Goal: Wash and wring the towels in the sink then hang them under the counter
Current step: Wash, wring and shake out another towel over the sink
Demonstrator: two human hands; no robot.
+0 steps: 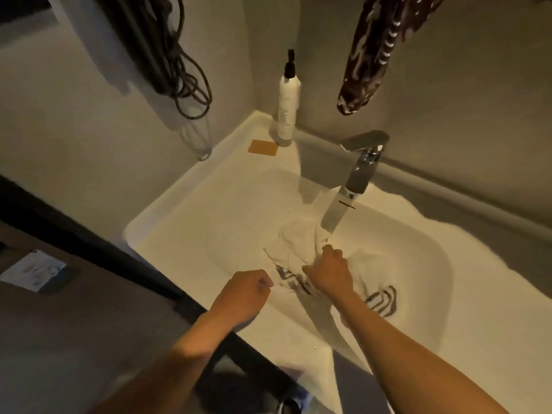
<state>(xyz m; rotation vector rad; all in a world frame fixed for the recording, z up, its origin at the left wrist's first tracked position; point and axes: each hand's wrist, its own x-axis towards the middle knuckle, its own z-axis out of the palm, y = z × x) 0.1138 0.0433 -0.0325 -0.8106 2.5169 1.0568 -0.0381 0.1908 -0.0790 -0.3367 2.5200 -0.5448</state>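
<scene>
A white towel (295,249) with dark stripes lies bunched in the basin of the sink (185,222), right under the spout of the chrome tap (355,180). More white cloth with the same dark stripes (382,300) sits just beside it to the right; whether that is a second towel or a fold of the first, I cannot tell. The right hand (328,273) is down in the basin with its fingers curled into the fabric, gripping a gathered fold near the spout. The left hand (242,294) is at the near rim, fingers curled and pinching what looks like the towel's edge, though blur makes that contact hard to confirm.

By my reading this is the washing stage: the cloth is in the sink and being worked. I would say wringing has not begun, and the hanging is not yet done.

On the worktop at the back corner stands a tall white pump bottle (288,115) with a black top; its print is too small to read. An orange pad (263,147) lies flat beside it. A patterned cloth (367,61) hangs on the wall above, and dark cables (179,70) hang to the left.
</scene>
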